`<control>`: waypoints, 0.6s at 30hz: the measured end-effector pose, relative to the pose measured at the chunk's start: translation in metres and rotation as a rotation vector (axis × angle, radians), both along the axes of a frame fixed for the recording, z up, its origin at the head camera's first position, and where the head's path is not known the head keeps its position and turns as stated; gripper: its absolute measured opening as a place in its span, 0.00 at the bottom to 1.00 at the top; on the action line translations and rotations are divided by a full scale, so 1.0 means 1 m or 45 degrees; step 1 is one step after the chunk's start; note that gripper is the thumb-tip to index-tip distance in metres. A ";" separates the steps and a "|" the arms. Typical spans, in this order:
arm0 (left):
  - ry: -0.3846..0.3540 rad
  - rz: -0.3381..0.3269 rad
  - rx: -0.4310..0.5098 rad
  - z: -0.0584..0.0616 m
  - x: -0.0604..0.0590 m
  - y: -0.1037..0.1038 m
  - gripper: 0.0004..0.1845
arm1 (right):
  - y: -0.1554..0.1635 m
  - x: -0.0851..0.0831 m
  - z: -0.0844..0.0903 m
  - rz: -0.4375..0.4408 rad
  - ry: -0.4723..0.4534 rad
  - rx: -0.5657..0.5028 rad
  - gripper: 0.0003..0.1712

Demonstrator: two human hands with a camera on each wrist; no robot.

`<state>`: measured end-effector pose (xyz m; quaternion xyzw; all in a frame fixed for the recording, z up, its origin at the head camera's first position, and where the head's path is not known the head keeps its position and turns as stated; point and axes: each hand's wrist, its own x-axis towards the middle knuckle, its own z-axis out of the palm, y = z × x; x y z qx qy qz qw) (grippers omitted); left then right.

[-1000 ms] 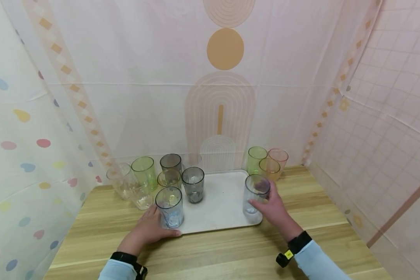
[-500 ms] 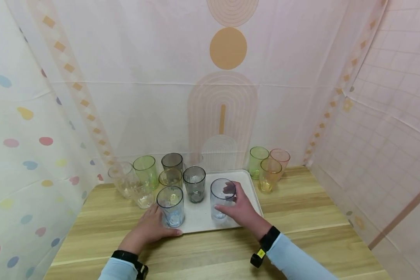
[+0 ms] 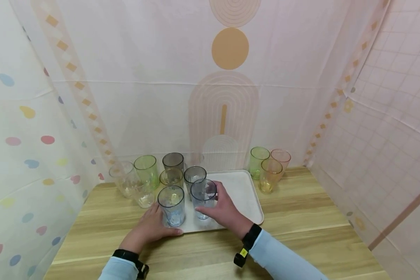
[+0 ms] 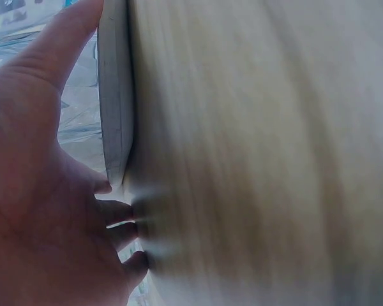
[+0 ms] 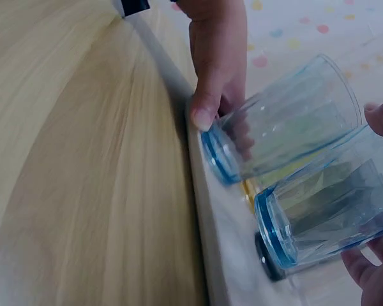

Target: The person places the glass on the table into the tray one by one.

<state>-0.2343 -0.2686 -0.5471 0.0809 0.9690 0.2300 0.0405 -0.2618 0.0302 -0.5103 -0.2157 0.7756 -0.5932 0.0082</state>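
Note:
My right hand (image 3: 224,208) grips a clear bluish drinking glass (image 3: 203,192) upright at the tray's front left. In the right wrist view this glass (image 5: 335,204) sits between thumb and fingers, close beside a second bluish glass (image 5: 281,131). That second glass (image 3: 173,212) stands at the tray's front left corner. My left hand (image 3: 152,231) rests around this corner of the white tray (image 3: 236,194), its thumb along the front edge. In the left wrist view the thumb lies against the tray's edge (image 4: 115,95) and the fingertips touch the table. Whether the gripped glass touches the tray is unclear.
Behind the bluish glasses stand a grey glass (image 3: 195,175), an amber one (image 3: 171,177) and a dark one (image 3: 173,160). Green (image 3: 146,171) and clear glasses (image 3: 121,179) stand left. Green (image 3: 259,159), orange (image 3: 270,177) and pink glasses (image 3: 281,156) stand right of the tray.
My right hand has carried the bluish glass leftward over the tray, from its right end to beside the other bluish glass. The left hand has stayed at the tray's corner.

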 end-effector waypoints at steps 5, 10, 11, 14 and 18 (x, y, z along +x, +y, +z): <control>-0.017 0.003 0.001 0.001 0.000 0.002 0.83 | -0.007 0.000 0.003 0.001 0.003 -0.007 0.51; -0.014 0.006 0.003 0.002 0.000 0.002 0.83 | -0.011 -0.002 -0.001 -0.013 -0.021 0.024 0.51; -0.010 0.005 0.003 0.002 0.000 0.002 0.83 | -0.011 -0.002 -0.002 -0.015 -0.027 0.028 0.51; -0.004 0.001 0.003 0.001 0.000 0.001 0.83 | -0.012 -0.002 -0.005 -0.019 -0.041 0.029 0.51; -0.001 -0.001 0.000 0.000 0.000 0.000 0.83 | -0.014 -0.001 -0.009 -0.028 -0.035 0.040 0.51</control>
